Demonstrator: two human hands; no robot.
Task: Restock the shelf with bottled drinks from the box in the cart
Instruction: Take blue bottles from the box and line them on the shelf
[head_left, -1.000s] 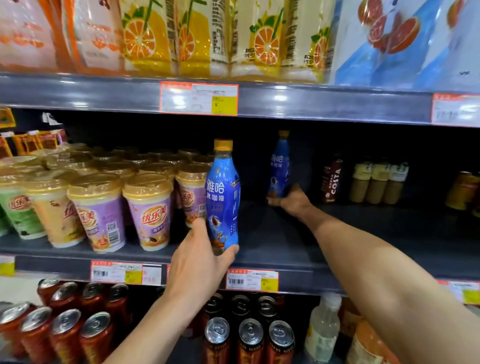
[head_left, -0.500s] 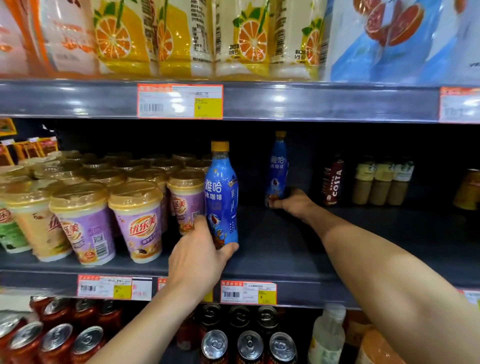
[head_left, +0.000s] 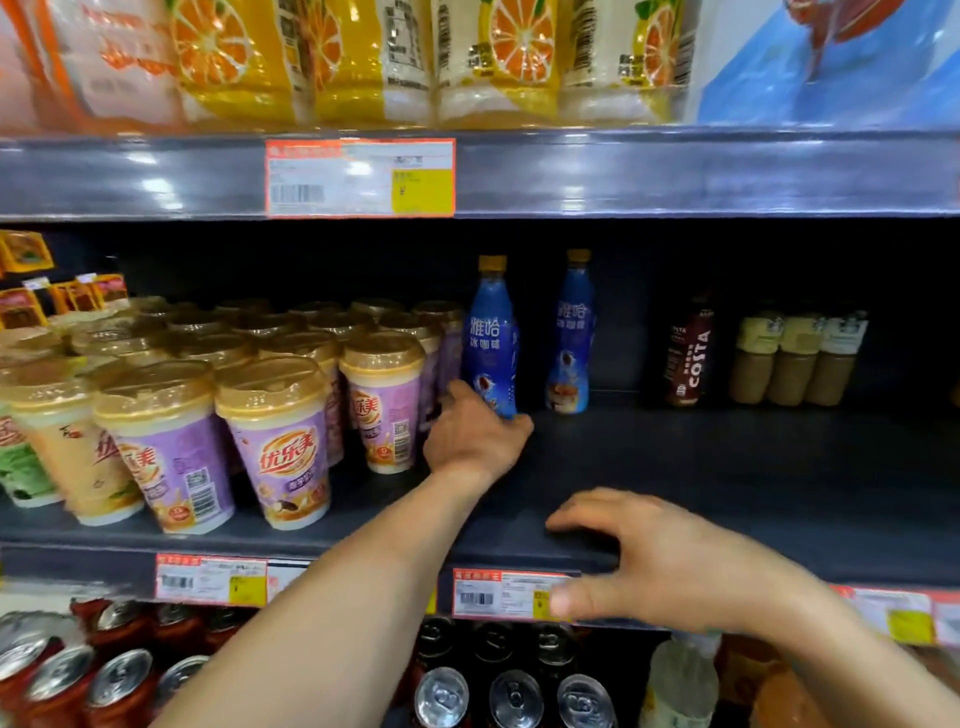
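Observation:
Two blue bottled coffee drinks with yellow caps stand upright at the back of the middle shelf (head_left: 727, 467). My left hand (head_left: 475, 434) grips the base of the left blue bottle (head_left: 491, 338), right beside the purple cups. The right blue bottle (head_left: 571, 332) stands free, a little to its right. My right hand (head_left: 660, 558) hovers at the shelf's front edge, fingers spread and curved, holding nothing. The cart and box are out of view.
Rows of purple and beige milk tea cups (head_left: 280, 436) fill the shelf's left half. A dark Costa bottle (head_left: 688, 353) and three pale bottles (head_left: 797, 358) stand at the back right. Canned drinks (head_left: 514, 696) sit below, orange juice packs (head_left: 498, 57) above.
My left hand has pushed its blue bottle from the shelf front to the back, beside the other one. My right hand has let go of the far bottle and drawn back to the front edge.

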